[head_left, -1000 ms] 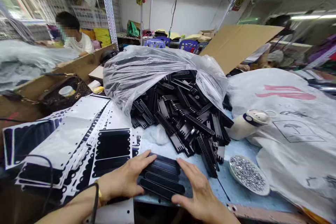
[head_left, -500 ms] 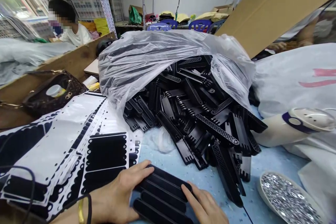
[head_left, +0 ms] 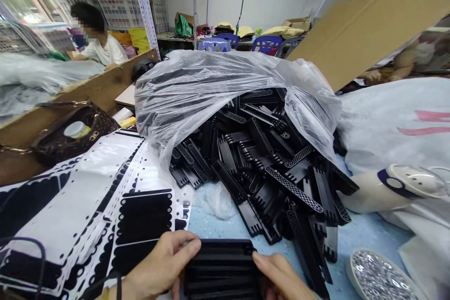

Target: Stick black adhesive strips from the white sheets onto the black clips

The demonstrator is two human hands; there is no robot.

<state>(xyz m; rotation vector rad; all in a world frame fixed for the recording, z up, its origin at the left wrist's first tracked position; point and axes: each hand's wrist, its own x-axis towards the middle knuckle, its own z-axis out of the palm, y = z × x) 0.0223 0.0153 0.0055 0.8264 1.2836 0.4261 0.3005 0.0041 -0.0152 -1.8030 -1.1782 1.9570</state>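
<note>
Between my hands is a row of long black plastic pieces [head_left: 223, 267], held side by side close to the table's front edge. My left hand [head_left: 167, 260] grips their left ends, thumb along the top edge. At the right ends, my right hand [head_left: 283, 276] presses with its thumb, the other fingers partly hidden. Beyond them, a heap of black plastic parts [head_left: 260, 150] with slotted ends and cross-hatched faces spills from a translucent plastic bag [head_left: 197, 75]. Sheets of black stickers [head_left: 146, 215] on white backing lie by my left hand.
A bowl of shiny metal rings [head_left: 379, 274] stands at the front right, below a cream-coloured bottle [head_left: 372, 190]. A brown handbag [head_left: 94, 122] lies at left by a wooden board. Another person [head_left: 101, 42] sits behind it; another person's hands [head_left: 372, 75] show beyond the cardboard flap [head_left: 362, 33].
The black pieces have been tilted, so their recessed sides now show instead of their flat faces. My right thumb has come onto their edge. The view has tipped slightly upward.
</note>
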